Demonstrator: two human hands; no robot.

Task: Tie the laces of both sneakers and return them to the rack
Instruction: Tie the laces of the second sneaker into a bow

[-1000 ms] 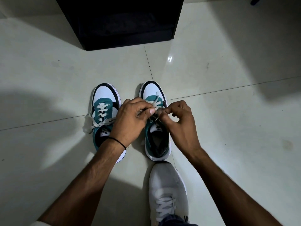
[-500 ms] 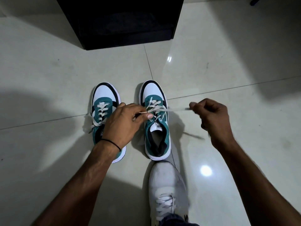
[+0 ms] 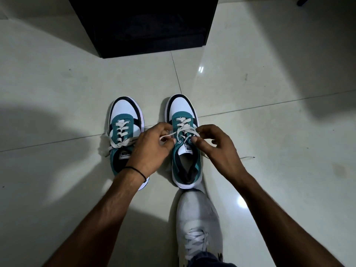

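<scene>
Two teal, white and black sneakers stand side by side on the tiled floor, toes pointing away from me. The left sneaker (image 3: 125, 130) has its white laces in a bow. Over the right sneaker (image 3: 185, 151), my left hand (image 3: 152, 149) pinches a loop of its white lace (image 3: 185, 130) at the left side of the tongue. My right hand (image 3: 217, 149) pinches the same lace at the right side, thumb pressed near the top eyelets. A loose lace end (image 3: 248, 157) trails on the floor to the right.
A black rack or cabinet (image 3: 146, 26) stands on the floor straight ahead, its inside dark. My own foot in a white-grey shoe (image 3: 198, 224) rests just behind the right sneaker's heel. Glossy tiles (image 3: 269, 112) spread to both sides.
My right hand had pulled the lace out to the right and has now come back to the right sneaker's tongue. My left hand stayed at the lace and now holds a loop.
</scene>
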